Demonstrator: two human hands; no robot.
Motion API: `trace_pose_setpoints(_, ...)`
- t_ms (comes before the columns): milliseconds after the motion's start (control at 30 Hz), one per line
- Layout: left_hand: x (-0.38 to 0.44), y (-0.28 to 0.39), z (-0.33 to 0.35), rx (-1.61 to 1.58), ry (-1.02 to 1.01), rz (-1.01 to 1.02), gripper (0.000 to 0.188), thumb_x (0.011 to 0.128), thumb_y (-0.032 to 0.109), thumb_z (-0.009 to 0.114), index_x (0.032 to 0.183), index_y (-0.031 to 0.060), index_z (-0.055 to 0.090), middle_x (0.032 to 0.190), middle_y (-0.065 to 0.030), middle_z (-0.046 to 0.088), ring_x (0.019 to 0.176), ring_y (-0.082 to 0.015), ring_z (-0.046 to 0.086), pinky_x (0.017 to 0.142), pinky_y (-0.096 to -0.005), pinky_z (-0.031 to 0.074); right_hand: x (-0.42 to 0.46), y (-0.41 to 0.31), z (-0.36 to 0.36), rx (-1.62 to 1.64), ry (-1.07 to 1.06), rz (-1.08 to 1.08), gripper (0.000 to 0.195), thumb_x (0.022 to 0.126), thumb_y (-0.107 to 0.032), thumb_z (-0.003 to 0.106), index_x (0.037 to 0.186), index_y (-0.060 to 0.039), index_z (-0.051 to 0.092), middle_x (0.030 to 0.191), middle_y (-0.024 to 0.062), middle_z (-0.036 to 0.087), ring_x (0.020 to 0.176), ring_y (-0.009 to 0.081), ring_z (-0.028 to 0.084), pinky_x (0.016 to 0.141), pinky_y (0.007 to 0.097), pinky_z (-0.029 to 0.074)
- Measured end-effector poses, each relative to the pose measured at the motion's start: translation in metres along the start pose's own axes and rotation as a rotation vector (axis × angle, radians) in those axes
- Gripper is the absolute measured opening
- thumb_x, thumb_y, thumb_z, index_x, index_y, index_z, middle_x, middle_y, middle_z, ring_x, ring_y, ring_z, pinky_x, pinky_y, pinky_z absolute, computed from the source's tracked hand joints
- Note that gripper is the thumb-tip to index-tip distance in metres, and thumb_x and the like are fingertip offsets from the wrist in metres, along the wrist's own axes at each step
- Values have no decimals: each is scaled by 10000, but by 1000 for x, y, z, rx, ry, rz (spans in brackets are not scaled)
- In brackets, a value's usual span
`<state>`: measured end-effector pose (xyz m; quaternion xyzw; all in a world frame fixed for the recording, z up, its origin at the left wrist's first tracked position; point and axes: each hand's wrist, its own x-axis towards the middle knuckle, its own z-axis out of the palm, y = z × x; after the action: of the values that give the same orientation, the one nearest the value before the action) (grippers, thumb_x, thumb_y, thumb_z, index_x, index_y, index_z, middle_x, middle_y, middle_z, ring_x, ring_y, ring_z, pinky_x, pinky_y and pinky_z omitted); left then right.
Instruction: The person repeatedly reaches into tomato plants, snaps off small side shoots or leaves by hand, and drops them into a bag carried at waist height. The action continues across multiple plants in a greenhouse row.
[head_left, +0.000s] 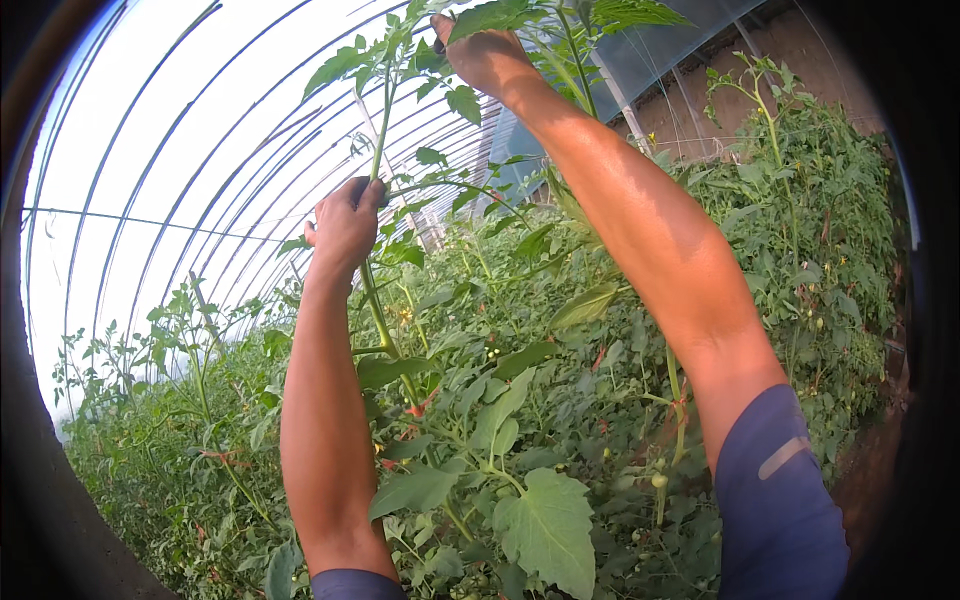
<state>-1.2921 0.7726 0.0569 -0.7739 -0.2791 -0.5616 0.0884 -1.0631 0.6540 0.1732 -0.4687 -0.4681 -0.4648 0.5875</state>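
Note:
A tall tomato stem (384, 124) rises past my left hand (349, 217), whose thumb and fingers are closed around it. Below that grip the same plant's lower stem (377, 307) runs down to a red tie (421, 405). My right hand (484, 60) is raised higher, at the top edge of the view among the upper tomato leaves (499, 16). A leaf covers part of it, and whether its bent fingers hold anything is hidden. Broad tomato leaves (547, 517) spread below and between my forearms.
Dense tomato plants (810, 300) fill the ground on both sides, some with small green fruit (659, 480). Curved greenhouse ribs (161, 154) arch overhead under pale film. An earthen wall (810, 60) stands at the right back, and a thin wire (150, 223) crosses the left side.

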Motion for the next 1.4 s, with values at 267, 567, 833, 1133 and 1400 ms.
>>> trace_pose_setpoints(267, -5, -9, 4, 36, 20, 38, 414, 1024, 520, 504, 1112, 184, 729, 1067, -112, 706, 1215, -347, 554, 1154, -675, 162, 20, 35, 36, 206, -369, -74, 402, 1031, -431, 466, 1107, -90, 665, 912, 123, 657, 886, 299, 645, 870, 424, 508)
trace_pose_setpoints(567, -8, -6, -2, 7, -19, 36, 431, 1014, 526, 530, 1181, 179, 724, 1106, -117, 715, 1263, -351, 534, 1168, -657, 165, 11, 27, -9, 255, -288, -103, 355, 1005, -398, 516, 1055, -80, 666, 871, 96, 640, 812, 271, 628, 791, 411, 506)
trace_pose_setpoints(833, -13, 2, -7, -18, -51, 18, 403, 1006, 514, 553, 1175, 198, 737, 1095, -100, 728, 1257, -329, 545, 1164, -665, 157, 9, 28, -11, 267, -261, -97, 317, 982, -368, 560, 1009, -70, 667, 834, 73, 625, 746, 247, 613, 721, 399, 505)
trace_pose_setpoints(1133, -8, -5, -6, 82, 2, 78, 414, 1016, 507, 522, 1234, 217, 723, 1184, -116, 705, 1302, -339, 518, 1134, -719, 113, -16, 17, -6, 399, -185, -87, 281, 957, -334, 610, 958, -60, 669, 792, 46, 609, 672, 220, 596, 642, 386, 503)
trace_pose_setpoints(1400, 2, 4, -6, -268, -10, 11, 501, 1059, 425, 479, 1406, 71, 550, 1300, -162, 610, 1253, -319, 577, 1165, -538, 310, -136, 12, -181, 770, -354, 240, 379, 986, -388, 533, 1165, -68, 629, 1020, 101, 655, 848, 202, 646, 662, 334, 517)
